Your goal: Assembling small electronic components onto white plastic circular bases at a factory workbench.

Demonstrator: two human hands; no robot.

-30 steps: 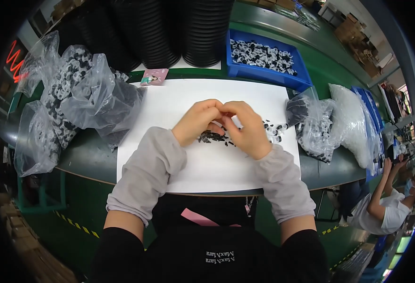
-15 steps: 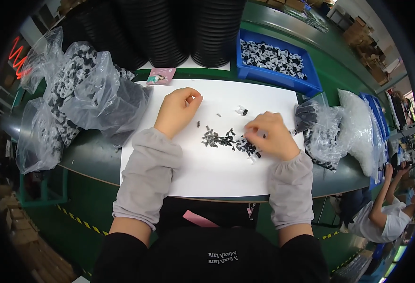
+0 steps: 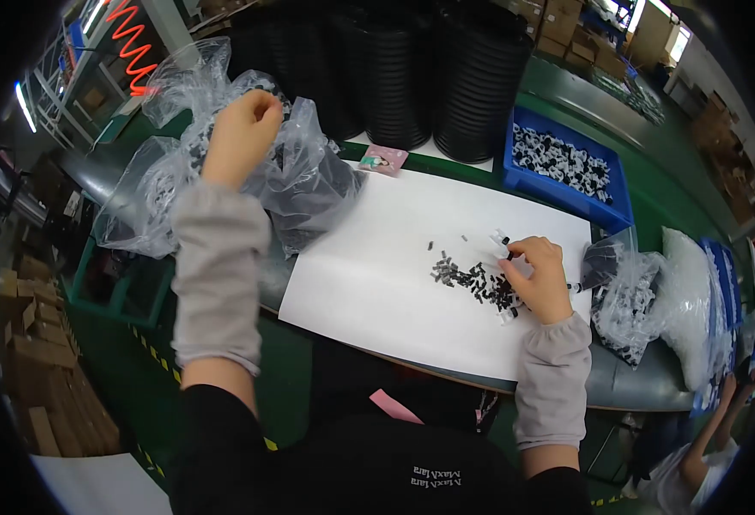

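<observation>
My left hand (image 3: 248, 133) is raised over a clear plastic bag (image 3: 304, 163) bulging with black and white plastic parts. Its fingers are curled together, and whatever they might hold is hidden. On the white sheet, my right hand (image 3: 542, 276) has thumb and fingertips drawn close in a pinch, with a dark speck at the tips too small to name. Just beyond those tips lies a small clear-and-black plastic part (image 3: 499, 237). Beside and partly under the hand spreads a loose pile of tiny black pieces (image 3: 479, 281), greyer toward its left end.
A blue bin (image 3: 569, 196) of black and white parts stands at the back right. Tall stacks of black ribbed trays (image 3: 480, 94) rise behind the sheet. A pink packet (image 3: 383, 160) lies at its far edge. More filled bags (image 3: 630, 296) sit to the right, near another person.
My left hand has moved from over the sheet to the bag on the left. My right hand has shifted from the pile toward the clear-and-black part. The whole view has turned left.
</observation>
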